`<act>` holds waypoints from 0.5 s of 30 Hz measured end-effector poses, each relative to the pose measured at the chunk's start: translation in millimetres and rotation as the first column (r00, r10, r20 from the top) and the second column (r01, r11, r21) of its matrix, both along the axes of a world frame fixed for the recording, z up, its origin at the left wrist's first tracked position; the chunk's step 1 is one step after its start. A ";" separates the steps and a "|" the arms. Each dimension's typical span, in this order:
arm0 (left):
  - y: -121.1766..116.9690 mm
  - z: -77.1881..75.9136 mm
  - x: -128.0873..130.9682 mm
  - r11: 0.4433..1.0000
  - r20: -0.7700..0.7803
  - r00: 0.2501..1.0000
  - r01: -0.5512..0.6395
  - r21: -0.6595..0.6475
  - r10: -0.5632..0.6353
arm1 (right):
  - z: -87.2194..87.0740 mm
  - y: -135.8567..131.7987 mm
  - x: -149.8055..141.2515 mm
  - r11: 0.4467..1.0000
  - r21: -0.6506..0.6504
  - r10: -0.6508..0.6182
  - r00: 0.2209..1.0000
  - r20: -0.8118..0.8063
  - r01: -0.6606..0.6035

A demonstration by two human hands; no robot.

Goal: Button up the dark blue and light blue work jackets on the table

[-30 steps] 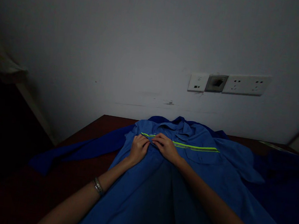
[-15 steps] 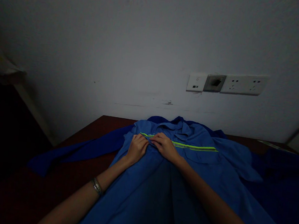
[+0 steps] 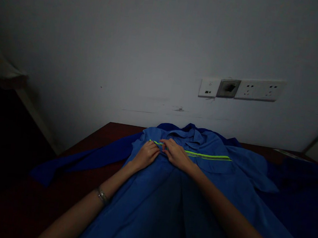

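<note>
Touching the chest of the light blue shirt (image 3: 150,197) with the left hand (image 3: 146,154), bent fingers close together, perhaps pinching cloth, but too dim to tell. Just beside, curving thumb and forefinger slightly apart with the right hand (image 3: 176,154), near the bright yellow-green stripe (image 3: 209,156). Around the left wrist, a bracelet (image 3: 102,195). Beneath the shirt, dark blue clothing (image 3: 86,158), spread over the dark red counter (image 3: 105,130). Beyond, sockets (image 3: 260,90) on the pale wall (image 3: 99,33).
</note>
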State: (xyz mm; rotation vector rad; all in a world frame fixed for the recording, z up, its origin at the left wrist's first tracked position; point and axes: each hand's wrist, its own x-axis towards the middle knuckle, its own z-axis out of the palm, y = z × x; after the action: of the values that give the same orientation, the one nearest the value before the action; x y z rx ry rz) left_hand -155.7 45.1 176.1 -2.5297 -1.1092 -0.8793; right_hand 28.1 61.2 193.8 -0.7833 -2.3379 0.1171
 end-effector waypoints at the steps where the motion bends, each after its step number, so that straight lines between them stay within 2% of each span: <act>1: 0.5 6.4 -2.4 1.000 -0.044 0.999 0.024 -0.013 -0.025 | 0.6 0.1 0.1 1.000 0.004 -0.005 1.000 0.010 0.005; 5: -1.8 33.2 -11.0 1.000 -0.060 0.998 0.000 -0.006 0.000 | 2.0 0.3 -0.2 1.000 0.003 -0.005 1.000 0.004 0.005; 7: -4.7 41.0 -11.9 1.000 -0.050 0.999 -0.009 0.005 0.009 | 1.2 0.6 -0.6 1.000 -0.011 -0.006 1.000 -0.010 0.006; 10: -7.6 40.8 -8.2 0.999 -0.088 0.995 0.039 -0.017 -0.041 | -2.7 2.9 -1.2 0.999 -0.034 -0.015 1.000 -0.022 0.015; 15: -4.4 28.5 -3.7 0.994 -0.091 0.991 0.092 -0.066 -0.098 | -7.2 8.4 -1.8 0.996 -0.088 0.011 0.998 -0.062 -0.017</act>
State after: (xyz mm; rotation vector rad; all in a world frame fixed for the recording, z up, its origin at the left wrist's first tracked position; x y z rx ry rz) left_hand -159.4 40.7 204.6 -2.6634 -1.0099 -0.7501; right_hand 26.4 69.6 186.6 -0.7950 -2.2933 0.2486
